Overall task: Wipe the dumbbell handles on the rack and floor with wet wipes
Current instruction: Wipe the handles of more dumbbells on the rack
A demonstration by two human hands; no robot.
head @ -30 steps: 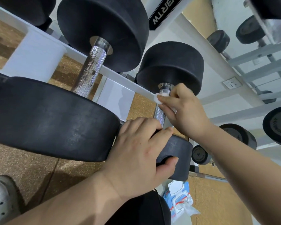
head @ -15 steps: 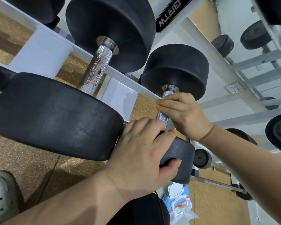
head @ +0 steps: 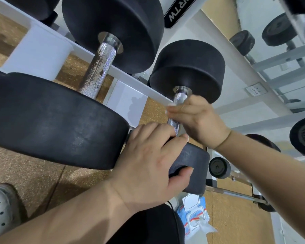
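On the white rack [head: 130,76], a small dumbbell lies with its far head [head: 188,67] against the rail and its near head [head: 192,161] toward the person. The right hand [head: 197,120] is wrapped round the knurled handle [head: 178,98], fingers curled across it. A sliver of white wet wipe [head: 169,108] shows at the fingertips, so the wipe sits between palm and metal, which lets the whole grip scrub the knurling rather than one finger. The left hand [head: 148,166] clamps the near head, fingers over the top and thumb underneath. This is probably to stop the dumbbell rolling or sliding on the rail while the other hand rubs. The two hands are close, nearly touching at the handle's near end.

The wet-wipe pack [head: 192,208] lies on the cork floor [head: 33,173] below, lid up and within easy reach for a fresh sheet. Just beside, a larger dumbbell's handle [head: 99,67] shows dark specks. The blur does not show whether they are dirt or rust, and that handle seems likely to need wiping too.
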